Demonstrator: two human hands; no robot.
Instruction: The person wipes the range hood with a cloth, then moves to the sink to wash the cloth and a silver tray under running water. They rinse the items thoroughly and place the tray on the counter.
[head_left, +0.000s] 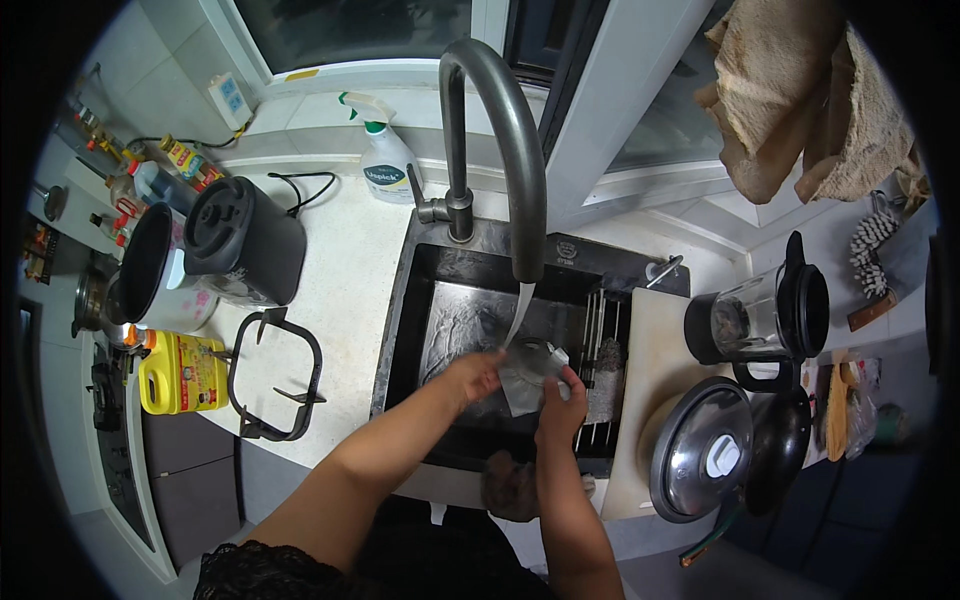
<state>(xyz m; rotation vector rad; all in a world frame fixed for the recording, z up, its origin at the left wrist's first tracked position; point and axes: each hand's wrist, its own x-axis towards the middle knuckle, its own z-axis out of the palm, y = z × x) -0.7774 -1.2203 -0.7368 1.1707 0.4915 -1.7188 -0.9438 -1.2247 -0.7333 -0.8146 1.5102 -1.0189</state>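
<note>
Water from the faucet (500, 130) falls onto a grey, seemingly metal piece (528, 375), which left hand (478, 375) and right hand (560, 400) both grip below the spout for rinsing.

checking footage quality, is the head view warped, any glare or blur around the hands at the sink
Head view: strong fisheye, with a black rim and the window frame bending toward the edges. Glare shows on the pot lid and the wet sink floor. The left hand and right hand are slightly soft where they grip the grey metal piece under running water; the corners are dim.
</note>
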